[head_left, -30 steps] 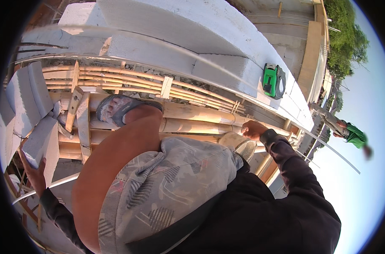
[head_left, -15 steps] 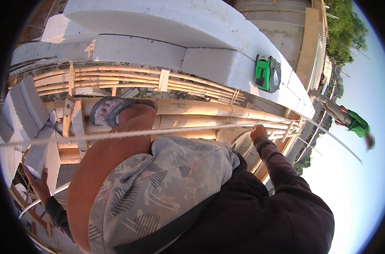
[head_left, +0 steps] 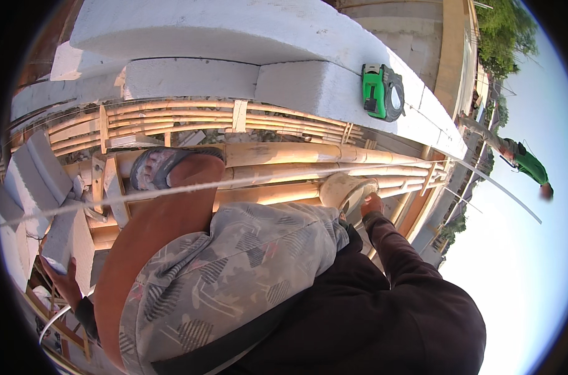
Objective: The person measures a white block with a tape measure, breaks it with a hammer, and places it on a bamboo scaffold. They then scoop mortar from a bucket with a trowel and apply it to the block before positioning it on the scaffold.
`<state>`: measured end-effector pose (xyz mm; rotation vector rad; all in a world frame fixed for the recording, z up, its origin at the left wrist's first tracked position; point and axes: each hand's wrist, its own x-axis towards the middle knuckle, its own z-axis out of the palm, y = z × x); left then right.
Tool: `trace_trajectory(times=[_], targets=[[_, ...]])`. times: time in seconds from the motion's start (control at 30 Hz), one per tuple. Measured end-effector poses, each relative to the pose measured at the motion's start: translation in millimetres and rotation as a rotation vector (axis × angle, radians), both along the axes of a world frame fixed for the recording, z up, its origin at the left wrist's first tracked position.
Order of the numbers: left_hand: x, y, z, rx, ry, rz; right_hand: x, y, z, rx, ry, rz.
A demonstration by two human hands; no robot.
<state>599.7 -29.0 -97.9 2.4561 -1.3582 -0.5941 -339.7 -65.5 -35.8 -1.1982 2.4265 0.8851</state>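
At the lower left, my left hand [head_left: 64,281] grips the near end of a white lightweight block [head_left: 68,240], its thumb and fingers on either side. Other blocks [head_left: 34,175] lean in a stack just beyond it. Right of my knee, my right hand [head_left: 371,205] is closed at the rim of a pale, dirty bucket [head_left: 341,187]. The bucket tilts on the bamboo poles, and its inside is mostly hidden. Across the view, above my leg, stretches a pale string [head_left: 265,178].
A green and black tape measure [head_left: 374,92] lies on the white block wall [head_left: 202,78]. My sandalled foot [head_left: 149,170] rests on thick bamboo poles [head_left: 284,153]. Bamboo railing [head_left: 171,112] runs below the wall. Another person in green [head_left: 532,164] stands far right.
My right hand has moved slightly left and nearer to me, and more of the bucket shows. My left hand stays at the block. The view has shifted a little.
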Motion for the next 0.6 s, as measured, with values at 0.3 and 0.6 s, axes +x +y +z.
trace_trajectory(times=[0.3, 0.6], targets=[[-36.0, -26.3, 23.0, -0.021, 0.019, 0.013, 28.0, -48.3, -20.7, 0.472, -0.298, 0.688], [-68.8, -49.6, 46.4, -0.031, 0.024, 0.118, -20.3, -72.2, -84.4, 0.811, -0.420, 0.582]])
